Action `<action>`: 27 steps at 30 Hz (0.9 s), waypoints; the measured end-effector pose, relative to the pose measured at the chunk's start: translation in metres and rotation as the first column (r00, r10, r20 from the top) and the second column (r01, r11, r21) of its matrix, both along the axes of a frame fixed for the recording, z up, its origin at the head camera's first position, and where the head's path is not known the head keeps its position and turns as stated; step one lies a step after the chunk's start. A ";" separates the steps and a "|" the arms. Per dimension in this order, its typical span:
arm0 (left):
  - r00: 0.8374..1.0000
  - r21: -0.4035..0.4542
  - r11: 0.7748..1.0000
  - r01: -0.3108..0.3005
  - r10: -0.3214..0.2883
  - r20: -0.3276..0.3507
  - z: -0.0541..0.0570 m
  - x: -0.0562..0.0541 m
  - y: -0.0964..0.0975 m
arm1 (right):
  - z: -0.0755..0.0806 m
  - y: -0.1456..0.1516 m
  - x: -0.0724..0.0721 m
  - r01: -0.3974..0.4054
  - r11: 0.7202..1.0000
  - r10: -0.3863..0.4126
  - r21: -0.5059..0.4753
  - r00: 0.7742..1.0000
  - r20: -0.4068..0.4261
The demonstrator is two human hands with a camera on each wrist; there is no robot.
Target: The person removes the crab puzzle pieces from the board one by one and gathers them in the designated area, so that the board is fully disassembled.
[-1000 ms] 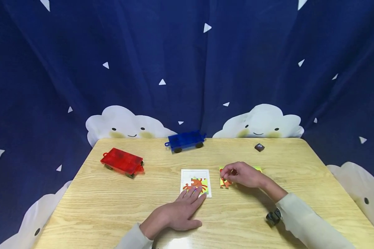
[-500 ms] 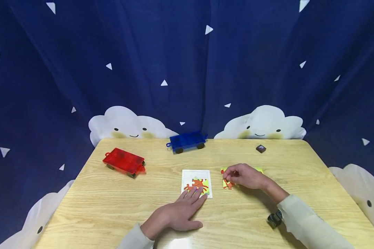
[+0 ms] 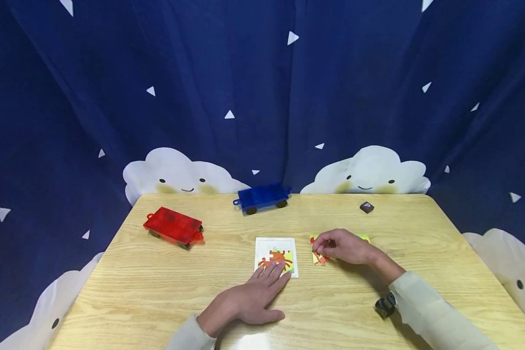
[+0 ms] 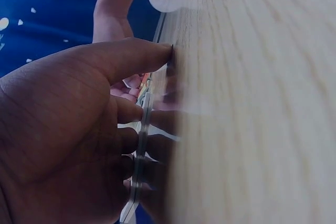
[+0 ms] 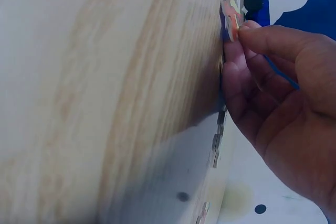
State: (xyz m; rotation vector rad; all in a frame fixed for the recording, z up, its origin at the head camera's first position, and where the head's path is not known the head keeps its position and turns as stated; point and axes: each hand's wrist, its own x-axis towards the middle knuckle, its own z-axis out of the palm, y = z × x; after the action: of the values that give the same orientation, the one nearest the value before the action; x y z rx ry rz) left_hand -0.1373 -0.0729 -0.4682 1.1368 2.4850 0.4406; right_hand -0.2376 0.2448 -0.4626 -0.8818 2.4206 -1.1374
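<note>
A white puzzle tray (image 3: 262,247) lies at mid-table, with joined pieces of an orange crab picture (image 3: 280,256) in its lower part. My left hand (image 3: 251,302) rests with straight, spread fingers over the tray's near edge and the crab. From the side, in the left wrist view, its fingertips meet the tray's edge (image 4: 140,150). Right of the tray, my right hand (image 3: 344,247) pinches an orange and yellow puzzle piece (image 5: 231,17) between thumb and forefinger, its face tilted up from the tabletop. More yellow-green pieces (image 3: 364,238) lie partly hidden behind that hand.
On the wooden table (image 3: 192,287), a red toy wagon (image 3: 172,225) stands at the left and a blue one (image 3: 262,197) at the back edge. A small dark tile marked P (image 3: 366,207) lies back right. A navy curtain (image 3: 262,73) hangs behind.
</note>
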 end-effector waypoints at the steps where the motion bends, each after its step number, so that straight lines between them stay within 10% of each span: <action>1: 1.000 -0.001 1.000 0.000 0.000 -0.003 0.001 0.000 0.000 | 0.001 0.000 0.000 0.001 1.000 -0.001 0.001 1.000 0.004; 27: 1.000 -0.006 1.000 -0.005 0.005 -0.008 0.001 0.001 0.001 | 0.011 -0.032 -0.006 -0.026 1.000 0.026 0.004 0.995 -0.099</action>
State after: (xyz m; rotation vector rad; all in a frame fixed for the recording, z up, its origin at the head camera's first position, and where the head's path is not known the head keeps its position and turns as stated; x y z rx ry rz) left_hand -0.1367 -0.0722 -0.4675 1.1328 2.4948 0.4300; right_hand -0.2440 0.2123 -0.4519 -0.9883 2.4812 -1.1059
